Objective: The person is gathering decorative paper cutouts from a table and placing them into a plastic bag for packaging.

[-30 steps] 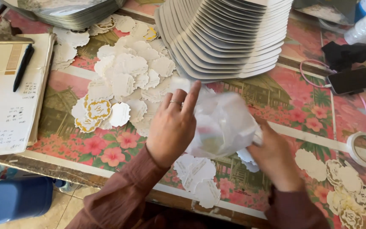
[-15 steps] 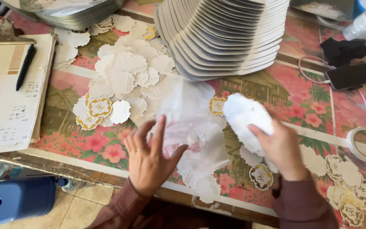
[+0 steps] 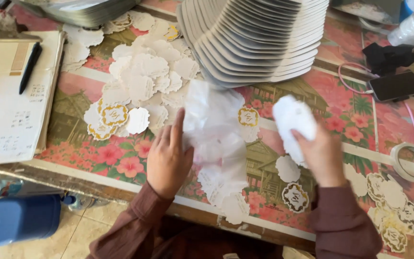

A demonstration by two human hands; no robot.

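Head view: left hand (image 3: 167, 156) pins plastic bag (image 3: 214, 125); right hand (image 3: 319, 156) grips paper cutouts (image 3: 293, 117).

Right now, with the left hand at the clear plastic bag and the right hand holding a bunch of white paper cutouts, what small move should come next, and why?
Probably set the bunch of cutouts down on the table near the loose ones. The right hand has them lifted clear of the plastic bag, which lies slack under the left hand, with more cutouts showing inside its lower end.
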